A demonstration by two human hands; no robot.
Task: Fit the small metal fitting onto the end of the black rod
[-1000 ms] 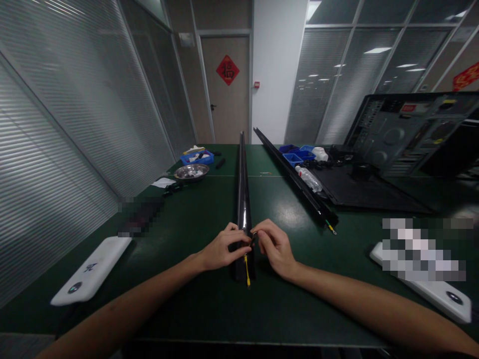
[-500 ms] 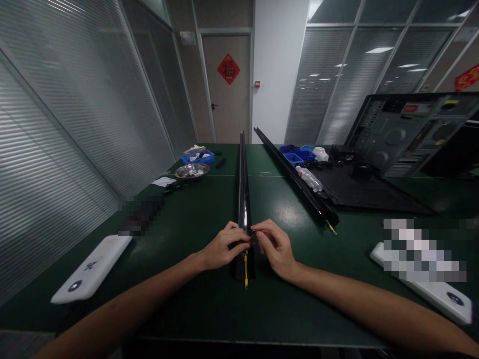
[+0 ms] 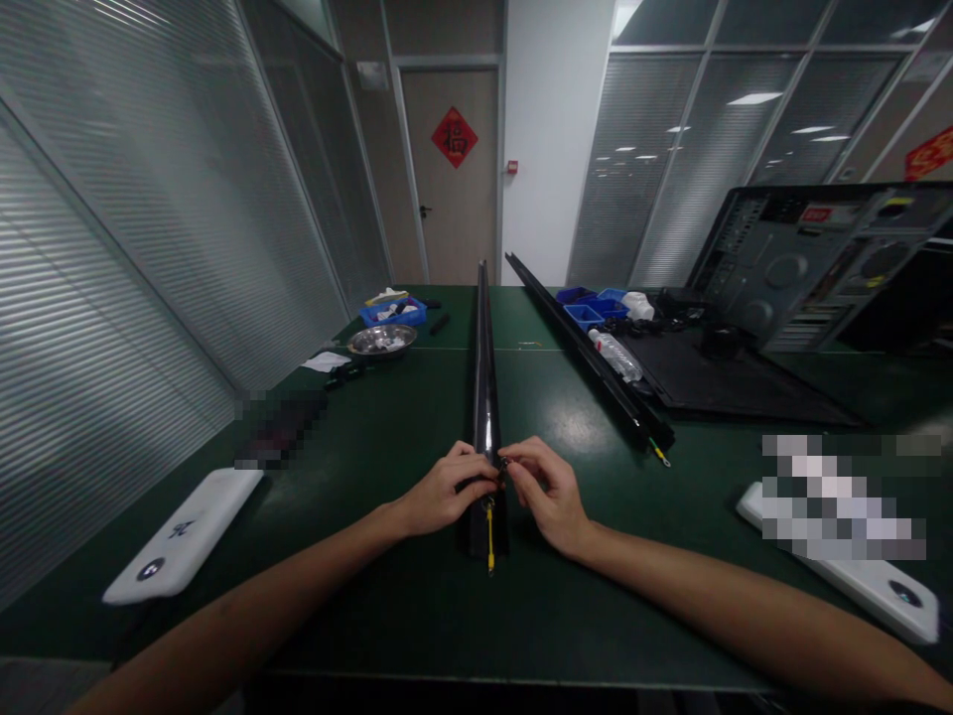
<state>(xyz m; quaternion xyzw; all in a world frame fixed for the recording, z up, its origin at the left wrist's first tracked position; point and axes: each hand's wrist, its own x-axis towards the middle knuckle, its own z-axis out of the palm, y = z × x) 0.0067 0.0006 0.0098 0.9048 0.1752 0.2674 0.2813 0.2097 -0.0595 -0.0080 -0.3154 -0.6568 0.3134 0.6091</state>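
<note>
Spanning the lower view, the green tabletop (image 3: 387, 427) carries all items. An open metal case (image 3: 785, 268) stands on the right. The main black channel (image 3: 483, 377) lies lengthwise at the centre, its near end between the person's hands. A second black channel (image 3: 573, 336) lies obliquely to its right, with a clear plastic bottle (image 3: 616, 357) just beside it.

The left hand (image 3: 445, 489) rests on the main channel near its near end, fingers bent and close together; whether they also grip a small component cannot be told. The right hand (image 3: 549, 492) is at the channel's right edge, thumb and forefinger narrowed onto a small dark part (image 3: 504, 464), too small to identify. A metal bowl (image 3: 383, 354) sits farther off to the left.

A yellow lead (image 3: 490, 536) extends from beneath the left fingers toward the near edge, ending in a ring terminal (image 3: 491, 572). Compared with one second earlier, this terminal lies slightly farther left, and the small part sits at a different angle; both hands hold nearly the same position. Judged from this, the work is fine adjustment at a steadied channel end.
</note>
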